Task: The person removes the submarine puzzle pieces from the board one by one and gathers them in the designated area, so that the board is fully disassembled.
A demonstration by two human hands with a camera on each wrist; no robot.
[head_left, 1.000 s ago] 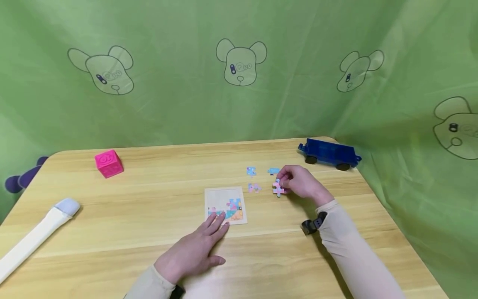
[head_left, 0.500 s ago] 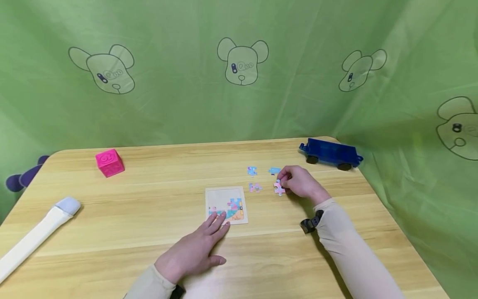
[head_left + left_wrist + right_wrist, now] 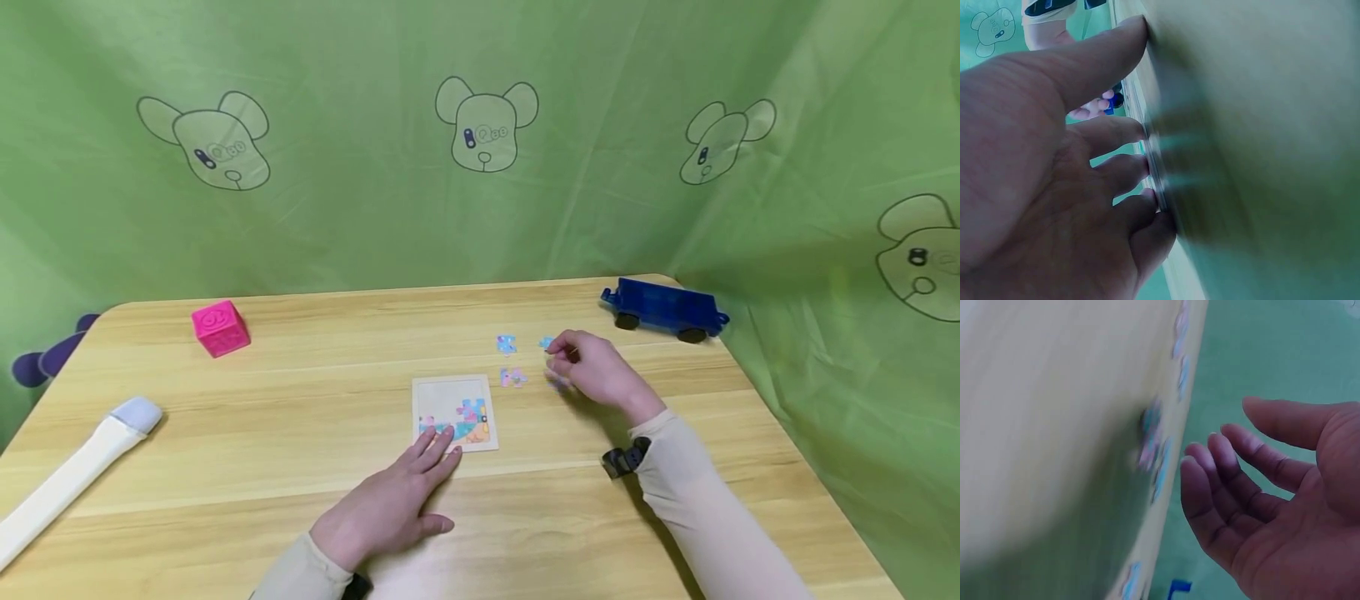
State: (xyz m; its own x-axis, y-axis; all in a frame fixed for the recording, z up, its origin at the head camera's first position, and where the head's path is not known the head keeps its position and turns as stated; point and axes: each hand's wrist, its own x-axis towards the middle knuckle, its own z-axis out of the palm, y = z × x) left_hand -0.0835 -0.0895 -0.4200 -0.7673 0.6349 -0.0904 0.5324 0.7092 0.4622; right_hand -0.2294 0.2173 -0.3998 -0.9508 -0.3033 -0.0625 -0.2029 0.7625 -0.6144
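Note:
My left hand [image 3: 393, 504] lies with straight fingers on the lower edge of a small puzzle tray [image 3: 453, 384], partly covering the fitted pieces [image 3: 471, 412]. The left wrist view shows its fingertips [image 3: 1138, 165] down on the tray. My right hand [image 3: 600, 375] hovers over the loose pieces, thumb and fingers apart, holding nothing. Below it lies a puzzle piece [image 3: 558, 385], mostly hidden in the head view; the right wrist view shows this piece [image 3: 1150, 434] blurred on the table. Near it are a blue piece [image 3: 547, 342], a blue-pink piece [image 3: 506, 343] and a pink-purple piece [image 3: 513, 377].
A dark blue toy wagon [image 3: 663, 308] stands at the back right of the wooden table [image 3: 300, 400]. Farther left sit a pink block [image 3: 220, 327] and a white strap-like thing [image 3: 82, 467]. A green curtain [image 3: 360, 208] hangs behind.
My right hand has let go of the pink-and-blue puzzle piece, and its fingers have spread and shifted slightly left above it. The left hand stays on the tray.

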